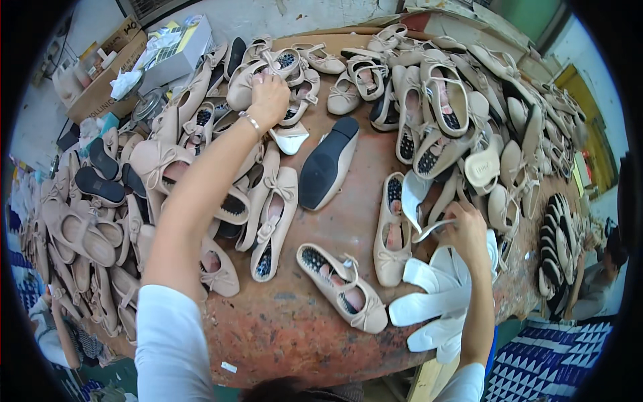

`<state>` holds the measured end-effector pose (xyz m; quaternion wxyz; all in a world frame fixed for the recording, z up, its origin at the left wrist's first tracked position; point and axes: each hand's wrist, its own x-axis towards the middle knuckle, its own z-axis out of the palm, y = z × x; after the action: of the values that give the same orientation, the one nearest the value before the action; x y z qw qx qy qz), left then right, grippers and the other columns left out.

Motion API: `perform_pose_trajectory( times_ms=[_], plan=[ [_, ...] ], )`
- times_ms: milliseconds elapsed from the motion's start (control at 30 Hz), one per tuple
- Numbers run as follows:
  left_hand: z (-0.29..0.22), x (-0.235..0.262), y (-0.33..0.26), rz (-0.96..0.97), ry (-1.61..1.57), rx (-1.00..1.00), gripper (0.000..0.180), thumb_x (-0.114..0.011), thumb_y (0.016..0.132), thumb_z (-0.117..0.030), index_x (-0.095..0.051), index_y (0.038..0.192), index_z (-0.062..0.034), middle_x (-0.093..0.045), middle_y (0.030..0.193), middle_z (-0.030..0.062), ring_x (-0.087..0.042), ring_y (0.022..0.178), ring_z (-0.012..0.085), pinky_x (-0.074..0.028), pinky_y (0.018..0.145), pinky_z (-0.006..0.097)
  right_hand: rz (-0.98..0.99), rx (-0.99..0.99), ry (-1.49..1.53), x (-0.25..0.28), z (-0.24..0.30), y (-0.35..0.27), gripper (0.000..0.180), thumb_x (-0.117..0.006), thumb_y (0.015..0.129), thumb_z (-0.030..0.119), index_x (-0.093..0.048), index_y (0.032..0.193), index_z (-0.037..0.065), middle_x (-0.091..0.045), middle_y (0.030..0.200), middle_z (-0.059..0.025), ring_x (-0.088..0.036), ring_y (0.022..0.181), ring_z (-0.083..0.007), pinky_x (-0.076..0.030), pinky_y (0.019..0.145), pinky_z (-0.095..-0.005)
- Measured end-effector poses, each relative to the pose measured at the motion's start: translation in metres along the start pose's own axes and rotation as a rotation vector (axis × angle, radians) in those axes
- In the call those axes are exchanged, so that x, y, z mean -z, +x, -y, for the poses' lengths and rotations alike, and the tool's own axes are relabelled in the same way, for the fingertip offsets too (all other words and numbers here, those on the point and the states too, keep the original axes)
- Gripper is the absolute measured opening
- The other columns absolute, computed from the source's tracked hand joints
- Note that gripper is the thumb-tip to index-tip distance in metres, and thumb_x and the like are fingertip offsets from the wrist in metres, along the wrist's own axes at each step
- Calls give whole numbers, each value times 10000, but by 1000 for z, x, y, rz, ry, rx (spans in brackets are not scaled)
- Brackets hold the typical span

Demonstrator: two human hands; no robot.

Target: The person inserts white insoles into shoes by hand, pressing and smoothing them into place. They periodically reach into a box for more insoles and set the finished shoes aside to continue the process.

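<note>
One beige flat shoe (242,92) is clasped in the left grip (270,98); the right grip (467,231) pinches a curved white shoe insert (414,195).

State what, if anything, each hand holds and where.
The right hand pinches a white insole by one end; the left hand touches a beige shoe, grip unclear.

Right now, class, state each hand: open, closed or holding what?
Left hand: on a beige shoe; whether it grips cannot be told.
Right hand: closed, holding a curved white piece.
</note>
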<state>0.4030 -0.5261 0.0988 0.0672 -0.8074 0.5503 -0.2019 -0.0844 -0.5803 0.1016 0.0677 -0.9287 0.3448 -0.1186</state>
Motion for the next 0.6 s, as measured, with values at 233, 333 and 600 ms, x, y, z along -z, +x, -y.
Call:
perform_pose_trajectory(
  times_ms=[233, 333, 600],
  plan=[
    [12, 38, 25, -72, -391, 318, 214, -675, 758, -181, -757, 928, -81, -732, 882, 126, -707, 885, 305, -485, 839, 408, -570, -17, 478, 81, 22, -43, 184, -601, 783, -47, -447, 824, 45, -557, 878, -83, -572, 836, -218, -473, 849, -327],
    [39, 103, -38, -48, -837, -12, 232, -680, 732, -168, -752, 918, -49, -713, 888, 172, -681, 821, 349, -526, 778, 392, -591, -102, 1114, 95, 42, -60, 318, -673, 860, 110, -479, 1086, -1, -539, 999, -108, -561, 848, -193, -490, 837, -378],
    [-30, 222, -361, 206, -599, -374, 238, -686, 689, -60, -695, 913, -139, -655, 1081, 56, -623, 1042, 244, -524, 820, 363, -61, -367, 1758, 60, 118, -166, 862, -492, 949, 619, -302, 1448, -59, -555, 966, -127, -556, 706, -187, -535, 679, -380]
  ],
)
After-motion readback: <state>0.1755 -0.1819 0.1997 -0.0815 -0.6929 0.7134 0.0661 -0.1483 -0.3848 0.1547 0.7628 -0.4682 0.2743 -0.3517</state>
